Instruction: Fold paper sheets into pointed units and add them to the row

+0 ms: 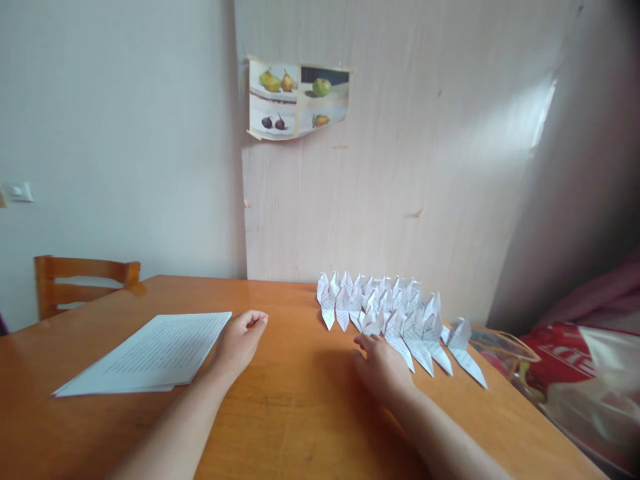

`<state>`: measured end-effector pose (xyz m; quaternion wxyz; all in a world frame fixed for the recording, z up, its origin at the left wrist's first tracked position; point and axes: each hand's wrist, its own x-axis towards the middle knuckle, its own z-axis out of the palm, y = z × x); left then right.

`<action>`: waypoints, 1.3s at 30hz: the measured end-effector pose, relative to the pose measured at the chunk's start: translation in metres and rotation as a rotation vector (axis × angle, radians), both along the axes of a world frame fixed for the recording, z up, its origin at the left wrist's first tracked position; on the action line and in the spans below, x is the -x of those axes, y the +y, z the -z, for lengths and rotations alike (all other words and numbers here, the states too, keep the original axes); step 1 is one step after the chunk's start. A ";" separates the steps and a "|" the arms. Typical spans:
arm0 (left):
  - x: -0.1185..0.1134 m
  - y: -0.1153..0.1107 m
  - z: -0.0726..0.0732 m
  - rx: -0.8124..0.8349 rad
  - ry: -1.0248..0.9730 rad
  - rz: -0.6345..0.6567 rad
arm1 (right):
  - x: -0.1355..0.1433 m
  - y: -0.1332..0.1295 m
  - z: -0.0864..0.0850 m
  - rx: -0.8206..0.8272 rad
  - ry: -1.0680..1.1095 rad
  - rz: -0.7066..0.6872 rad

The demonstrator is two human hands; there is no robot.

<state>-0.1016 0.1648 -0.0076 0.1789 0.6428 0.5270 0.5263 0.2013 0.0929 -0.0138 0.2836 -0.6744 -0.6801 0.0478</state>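
Rows of folded white paper pieces (pixel 414 327), with printed text and pointed tips, stand on the right part of the wooden table (pixel 295 413). My right hand (pixel 385 370) is at their near left edge, its thumb and fingers apart; one folded piece (pixel 373 324) rises just beyond the fingertips, and whether they touch it is unclear. To the left lies a stack of printed sheets (pixel 155 350). Just right of that stack, my left hand (pixel 243 340) is held with its fingers curled in and nothing visible in them.
Behind the table stands a wall panel with a fruit picture (pixel 299 100) taped on it. A wooden chair (pixel 85 272) is at the far left. Red and clear plastic bags (pixel 575 360) lie beyond the table's right edge.
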 end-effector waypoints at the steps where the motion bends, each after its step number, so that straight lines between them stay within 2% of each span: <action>1: 0.002 0.002 0.000 -0.002 0.000 -0.006 | -0.002 0.000 0.000 0.014 -0.036 0.019; 11: 0.007 0.008 -0.001 -0.009 0.050 -0.029 | -0.008 0.003 -0.001 0.062 -0.174 0.049; 23: 0.009 0.009 0.000 0.013 0.073 -0.059 | 0.006 -0.005 -0.002 0.010 -0.146 -0.154; 30: 0.018 0.012 -0.001 0.023 0.065 -0.120 | 0.014 -0.009 0.003 0.053 -0.135 -0.261; 39: 0.034 0.020 -0.001 0.039 0.034 -0.211 | 0.020 -0.009 0.000 0.137 -0.195 -0.320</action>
